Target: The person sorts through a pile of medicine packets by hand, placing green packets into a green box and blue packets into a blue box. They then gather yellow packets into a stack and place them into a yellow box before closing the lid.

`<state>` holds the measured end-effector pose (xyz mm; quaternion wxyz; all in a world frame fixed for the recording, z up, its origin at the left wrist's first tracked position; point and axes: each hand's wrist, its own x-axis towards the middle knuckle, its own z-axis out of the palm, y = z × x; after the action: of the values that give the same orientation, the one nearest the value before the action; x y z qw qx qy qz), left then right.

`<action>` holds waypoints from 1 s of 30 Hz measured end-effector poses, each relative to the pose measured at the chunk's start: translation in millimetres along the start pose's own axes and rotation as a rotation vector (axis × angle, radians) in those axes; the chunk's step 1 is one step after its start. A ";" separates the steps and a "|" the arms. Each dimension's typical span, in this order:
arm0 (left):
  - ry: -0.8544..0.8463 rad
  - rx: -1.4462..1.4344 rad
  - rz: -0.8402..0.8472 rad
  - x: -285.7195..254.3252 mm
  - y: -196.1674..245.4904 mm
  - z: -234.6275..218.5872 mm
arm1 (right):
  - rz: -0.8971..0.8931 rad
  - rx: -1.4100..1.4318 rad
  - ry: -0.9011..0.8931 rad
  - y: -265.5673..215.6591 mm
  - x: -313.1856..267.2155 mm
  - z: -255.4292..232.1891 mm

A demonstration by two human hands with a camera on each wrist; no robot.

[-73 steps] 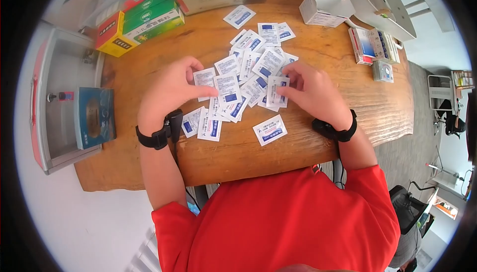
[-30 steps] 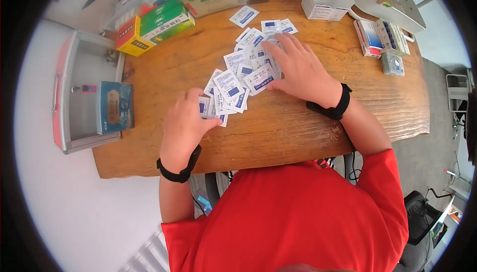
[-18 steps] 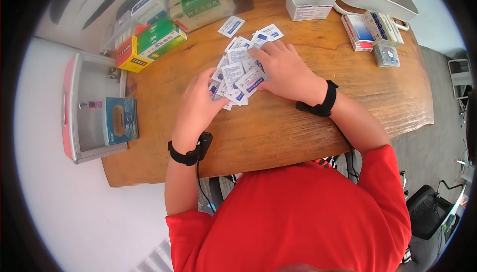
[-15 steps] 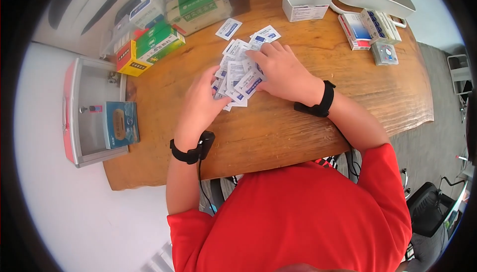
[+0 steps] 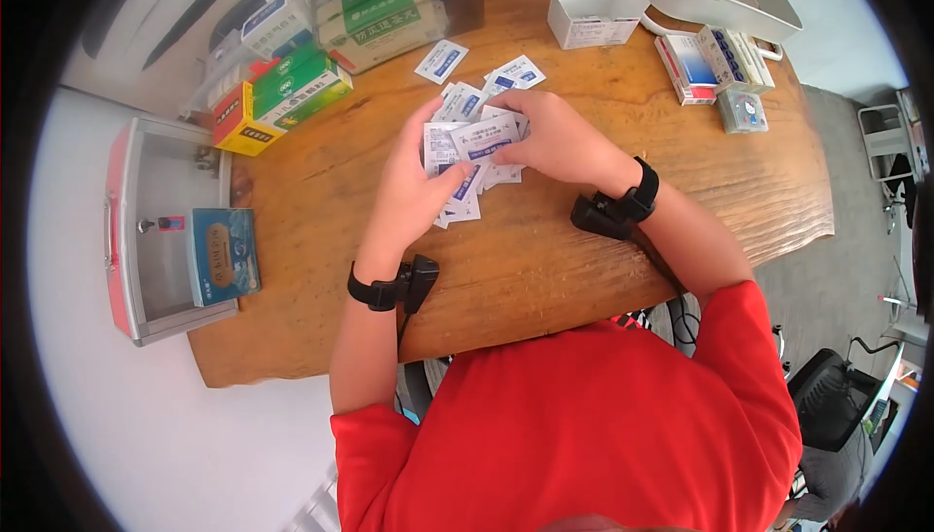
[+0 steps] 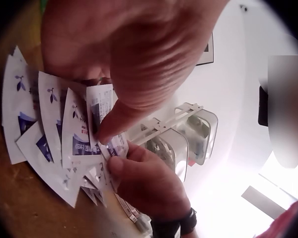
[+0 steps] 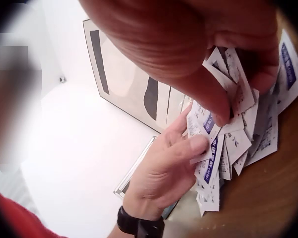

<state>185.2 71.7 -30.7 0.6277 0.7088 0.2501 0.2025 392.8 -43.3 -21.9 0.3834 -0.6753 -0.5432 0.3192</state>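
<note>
Small white-and-blue sachets [image 5: 486,136] are gathered in a loose bunch between the two hands. My left hand [image 5: 407,182] grips some of them from the left, its thumb lying across their printed faces. From the other side my right hand [image 5: 564,143] pinches sachets between thumb and fingers, the two thumbs close together. In the left wrist view, several overlapping sachets [image 6: 79,131] fan out beneath the left hand. The right wrist view has sachets [image 7: 233,144] spread below the right hand [image 7: 223,74], with the left thumb on the nearer ones. Fingers behind the bunch are mostly hidden.
Loose sachets [image 5: 441,61] lie just beyond the bunch on the wooden table [image 5: 681,192]. An opened white carton [image 5: 595,26] stands at the back. Medicine boxes [image 5: 282,99] and a clear bin [image 5: 467,7] occupy the back left; a metal-framed case [image 5: 165,308] is at left.
Scattered sachets have been drawn together into a tighter bunch. Both hands have come closer to each other, and the single sachet near the front edge has been brought into the bunch.
</note>
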 end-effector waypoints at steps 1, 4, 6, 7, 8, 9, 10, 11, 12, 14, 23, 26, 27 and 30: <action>0.008 0.036 -0.004 1.4 -1.4 0.7 | -0.022 0.076 0.025 1.6 1.4 2.4; -0.013 0.040 0.010 3.4 -6.8 2.0 | -0.037 0.171 0.058 -3.0 4.5 3.1; 0.003 0.000 0.003 3.8 -7.1 2.9 | -0.032 0.191 0.065 -10.9 7.3 2.9; 0.016 -0.033 -0.002 4.4 -6.5 2.7 | -0.002 0.240 0.065 -14.1 9.7 3.1; 0.019 -0.040 -0.002 5.0 -7.3 1.1 | 0.029 0.290 0.066 -17.0 11.9 3.5; 0.041 -0.061 -0.005 5.2 -8.8 -1.5 | 0.033 0.285 0.062 -20.2 13.6 3.9; 0.061 -0.080 -0.009 5.4 -8.4 -3.0 | 0.048 0.310 0.065 -23.0 15.2 4.5; 0.062 -0.088 -0.012 4.9 -7.4 -4.1 | 0.064 0.337 0.068 -23.6 16.6 5.5; 0.068 -0.150 -0.038 3.6 -5.3 -5.1 | 0.072 0.334 0.064 -19.1 17.6 8.7; 0.074 -0.220 -0.073 1.1 -4.1 -7.1 | -0.195 -0.127 0.300 -10.8 19.3 16.2; 0.105 -0.216 -0.105 -4.7 -8.7 -11.0 | 0.095 0.352 -0.068 -23.6 17.8 6.0; 0.100 -0.228 -0.090 -4.7 -5.3 -9.8 | 0.077 0.416 0.008 -25.1 15.7 7.9; 0.104 -0.238 -0.085 -4.7 -5.5 -9.8 | 0.077 0.415 0.006 -28.1 15.0 7.0; 0.090 -0.220 -0.127 -5.5 -7.4 -13.0 | 0.100 0.491 0.041 -36.1 14.2 2.4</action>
<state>172.3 79.2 -36.2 0.7015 0.6086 0.2986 0.2200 376.0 -24.8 7.9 0.5306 -0.5945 -0.4073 0.4463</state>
